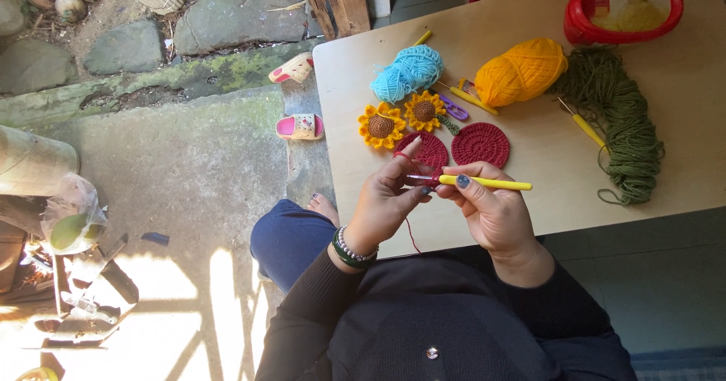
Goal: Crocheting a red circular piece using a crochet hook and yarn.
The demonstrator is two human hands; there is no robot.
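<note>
Both of my hands are working just above the near edge of the tabletop point(529, 154). I am pinching a yellow-handled crochet hook point(484, 182) in my right hand point(491, 207), fingers curled closed around it. I am keeping my left hand point(386, 199) partly closed, red yarn point(412, 233) looping over its raised forefinger and trailing down. Two red crocheted circles point(480, 144) and two crocheted sunflowers point(380, 126) are lying just beyond my fingers, with blue point(408, 71), yellow point(520, 69) and green yarn point(624, 116) farther back.
</note>
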